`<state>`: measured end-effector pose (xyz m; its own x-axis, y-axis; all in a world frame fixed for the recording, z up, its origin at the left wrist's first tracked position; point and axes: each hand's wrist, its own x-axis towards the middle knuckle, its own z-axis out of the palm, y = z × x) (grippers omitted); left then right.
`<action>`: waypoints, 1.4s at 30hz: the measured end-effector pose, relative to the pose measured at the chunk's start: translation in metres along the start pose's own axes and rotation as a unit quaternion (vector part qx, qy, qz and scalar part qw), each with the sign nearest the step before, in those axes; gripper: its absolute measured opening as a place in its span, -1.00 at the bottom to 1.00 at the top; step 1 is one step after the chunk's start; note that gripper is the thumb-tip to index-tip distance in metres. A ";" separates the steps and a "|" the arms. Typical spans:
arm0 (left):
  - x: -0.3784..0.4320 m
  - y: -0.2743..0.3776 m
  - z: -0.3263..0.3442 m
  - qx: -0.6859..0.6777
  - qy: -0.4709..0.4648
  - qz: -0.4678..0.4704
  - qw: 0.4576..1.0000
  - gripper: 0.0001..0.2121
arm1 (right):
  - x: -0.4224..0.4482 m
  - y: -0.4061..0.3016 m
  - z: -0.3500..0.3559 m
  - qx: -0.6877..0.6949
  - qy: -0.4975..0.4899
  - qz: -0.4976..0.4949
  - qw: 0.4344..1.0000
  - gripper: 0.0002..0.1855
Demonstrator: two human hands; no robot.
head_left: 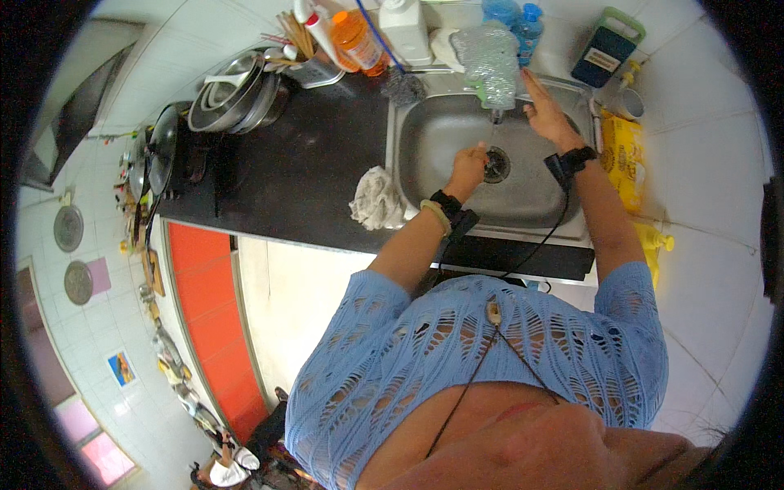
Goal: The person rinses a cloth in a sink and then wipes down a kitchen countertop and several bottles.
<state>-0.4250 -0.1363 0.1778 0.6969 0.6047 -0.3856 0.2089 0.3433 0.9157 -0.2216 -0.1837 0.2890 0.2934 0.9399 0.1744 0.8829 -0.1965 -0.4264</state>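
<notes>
My left hand [469, 168] is low over the stainless steel sink [429, 131], beside the round drain strainer [497, 164]. Its fingers curl inward, and their inner side is hidden. Higher and to the right, my right hand [547, 116] is held out flat with nothing in it. Its fingertips come close to the faucet [488, 64], which is wrapped in bubble wrap; I cannot tell whether they touch. The metal spout [497, 116] pokes out below the wrap, above the basin. Both wrists carry black straps with cables.
A crumpled white cloth [375, 199] lies on the black counter [300, 159] left of the sink. Behind stand an orange bottle [360, 43], a white jug [405, 30] and a dark green container [606, 52]. Stacked metal bowls [233, 101] occupy the far left; yellow packs [623, 153] line the right wall.
</notes>
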 end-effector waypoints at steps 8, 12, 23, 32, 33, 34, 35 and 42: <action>-0.078 0.006 -0.067 0.574 0.143 0.160 0.790 -0.35 | -0.001 -0.001 0.003 -0.002 -0.035 0.030 0.999 -0.27; -0.095 -0.043 -0.123 0.607 0.253 0.105 0.746 -0.46 | 0.011 0.009 0.015 -0.021 -0.011 -0.011 1.000 -0.25; -0.084 0.044 -0.080 0.161 0.126 0.255 0.945 -0.66 | -0.046 0.016 0.047 0.117 -0.054 0.183 0.974 -0.41; -0.002 0.028 -0.019 -0.311 -0.093 0.042 0.945 -0.56 | -0.076 -0.030 0.089 0.690 -0.084 0.372 0.615 -0.40; 0.001 0.026 -0.021 -0.360 -0.138 0.040 0.922 -0.56 | -0.075 -0.031 0.091 0.722 -0.100 0.377 0.571 -0.41; 0.003 0.023 -0.024 -0.409 -0.182 0.038 0.894 -0.56 | -0.073 -0.030 0.093 0.752 -0.117 0.381 0.525 -0.42; 0.005 0.019 -0.026 -0.406 -0.182 0.039 0.895 -0.56 | -0.073 -0.028 0.098 0.753 -0.116 0.379 0.525 -0.42; 0.002 0.013 -0.029 -0.313 -0.040 -0.030 0.949 -0.70 | -0.071 -0.013 0.105 0.728 -0.096 0.296 0.611 -0.61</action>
<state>-0.4407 -0.1098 0.1852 0.7517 0.5228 -0.4020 -0.1806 0.7495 0.6369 -0.2921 -0.2182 0.1892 0.2315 0.8675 -0.4402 -0.6601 -0.1923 -0.7262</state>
